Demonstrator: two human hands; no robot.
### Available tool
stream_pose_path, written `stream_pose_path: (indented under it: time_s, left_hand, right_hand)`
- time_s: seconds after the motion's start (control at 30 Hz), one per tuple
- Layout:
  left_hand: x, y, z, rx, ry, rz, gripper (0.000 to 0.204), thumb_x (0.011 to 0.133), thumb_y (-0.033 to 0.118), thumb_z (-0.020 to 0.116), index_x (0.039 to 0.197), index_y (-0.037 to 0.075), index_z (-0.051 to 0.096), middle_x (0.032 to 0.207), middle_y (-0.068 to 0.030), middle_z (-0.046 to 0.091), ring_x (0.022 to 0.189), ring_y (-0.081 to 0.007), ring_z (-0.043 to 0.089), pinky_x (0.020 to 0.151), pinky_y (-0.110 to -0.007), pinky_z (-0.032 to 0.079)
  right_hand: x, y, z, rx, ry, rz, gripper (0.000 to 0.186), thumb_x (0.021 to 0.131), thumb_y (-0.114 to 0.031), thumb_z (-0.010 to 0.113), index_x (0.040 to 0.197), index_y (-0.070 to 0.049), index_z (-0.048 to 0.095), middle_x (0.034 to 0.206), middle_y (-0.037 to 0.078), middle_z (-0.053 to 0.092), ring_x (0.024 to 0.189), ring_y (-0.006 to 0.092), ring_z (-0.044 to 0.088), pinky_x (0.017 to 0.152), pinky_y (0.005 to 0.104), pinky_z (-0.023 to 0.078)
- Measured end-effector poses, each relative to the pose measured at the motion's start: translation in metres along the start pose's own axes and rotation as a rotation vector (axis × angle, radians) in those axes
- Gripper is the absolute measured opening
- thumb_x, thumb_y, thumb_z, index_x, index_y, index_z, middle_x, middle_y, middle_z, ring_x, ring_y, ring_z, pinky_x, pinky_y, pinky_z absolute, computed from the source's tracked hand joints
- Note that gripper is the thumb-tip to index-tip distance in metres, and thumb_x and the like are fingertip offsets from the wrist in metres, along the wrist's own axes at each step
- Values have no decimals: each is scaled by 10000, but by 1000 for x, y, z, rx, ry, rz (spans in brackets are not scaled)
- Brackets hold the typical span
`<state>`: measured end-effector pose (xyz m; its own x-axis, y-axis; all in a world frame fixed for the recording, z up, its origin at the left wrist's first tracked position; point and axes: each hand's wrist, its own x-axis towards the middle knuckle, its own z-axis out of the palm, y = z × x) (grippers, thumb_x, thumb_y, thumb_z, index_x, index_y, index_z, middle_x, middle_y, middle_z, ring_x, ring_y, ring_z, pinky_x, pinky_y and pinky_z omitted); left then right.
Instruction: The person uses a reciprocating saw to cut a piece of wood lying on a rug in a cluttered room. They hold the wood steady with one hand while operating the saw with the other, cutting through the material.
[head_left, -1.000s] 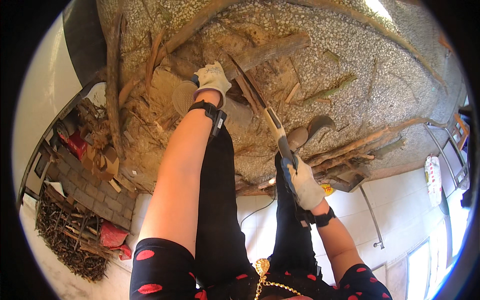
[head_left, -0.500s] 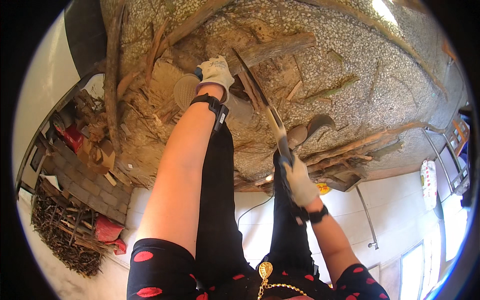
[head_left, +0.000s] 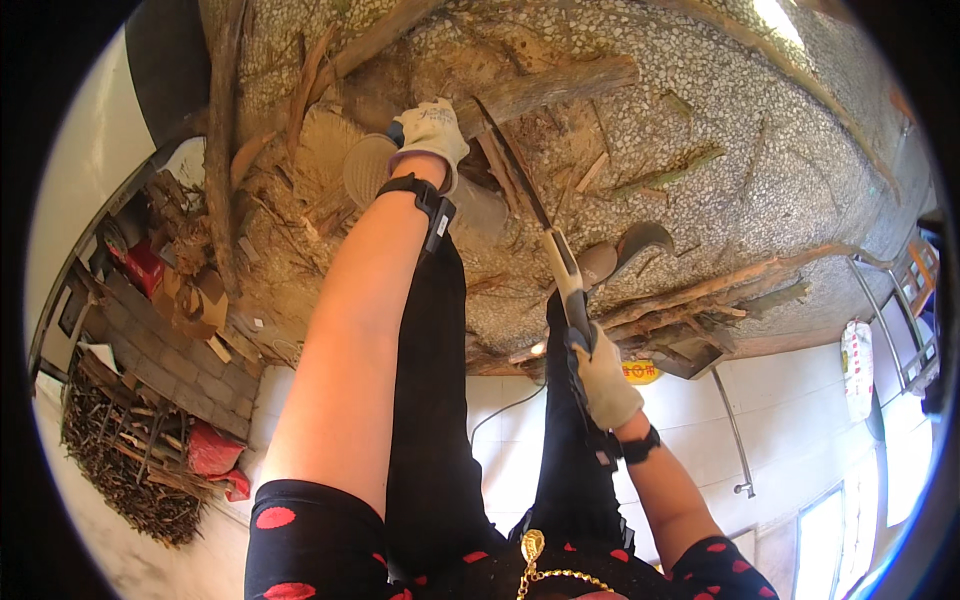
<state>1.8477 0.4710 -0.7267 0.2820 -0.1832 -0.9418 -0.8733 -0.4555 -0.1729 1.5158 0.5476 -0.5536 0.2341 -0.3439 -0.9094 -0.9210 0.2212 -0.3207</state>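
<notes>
A gloved left hand, my left hand (head_left: 430, 132), is closed over the end of a thick bark-covered log (head_left: 565, 92) and presses on it. In my right hand (head_left: 608, 385), also gloved, is the handle of a hand saw (head_left: 562, 265) with a beige and black grip. Its long dark blade slants up and left, and the tip end lies against the log just right of my left hand. The cut itself is too small to make out. Below my left wrist shows a pale, round, textured piece (head_left: 368, 168), partly covered by the arm.
Branches (head_left: 225, 140) and bark scraps lie over the speckled floor (head_left: 780, 150). A dark curved piece (head_left: 645, 238) sits beside my right foot. More sticks (head_left: 690, 305) lie to the right. At left stand a brick ledge (head_left: 170, 350), a cardboard box (head_left: 195, 300) and a heap of twigs (head_left: 120, 470).
The saw has slid back a little toward me and my right hand has come slightly lower with it. My left hand stays on the log.
</notes>
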Motion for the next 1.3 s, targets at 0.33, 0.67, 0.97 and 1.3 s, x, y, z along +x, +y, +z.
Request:
stream_pose_path:
  time_s: [0.33,0.67,0.97,1.3]
  left_hand:
    - [0,0,-2,-4,-36,-1,777,787,464,662,1378,52,370,1269,-169,545,1106,-327,576,961,-470,455]
    - [1,-1,-2,35,-31,10,754,781,452,675,1351,41,400,1212,-166,581,1026,-321,612,920,-477,482]
    - [2,-1,1,-26,5,-6,620,777,398,676,1264,52,508,1156,-147,621,992,-311,634,819,-466,495]
    - [3,0,1,-16,-38,35,734,788,458,663,1351,60,410,1271,-156,543,1102,-321,571,935,-490,444]
  right_hand:
    - [94,-55,13,49,13,-40,417,907,-343,556,1043,50,528,852,286,615,825,444,593,710,492,467]
    - [119,-70,20,102,-82,104,401,901,-325,570,1001,60,517,837,299,600,804,472,572,683,483,464]
    - [-26,5,1,-91,-145,324,612,846,-340,631,1264,59,429,1046,297,600,1007,420,578,851,463,456]
    - [64,-46,11,110,-12,72,414,900,-373,554,1001,28,533,821,285,609,796,471,568,666,491,457]
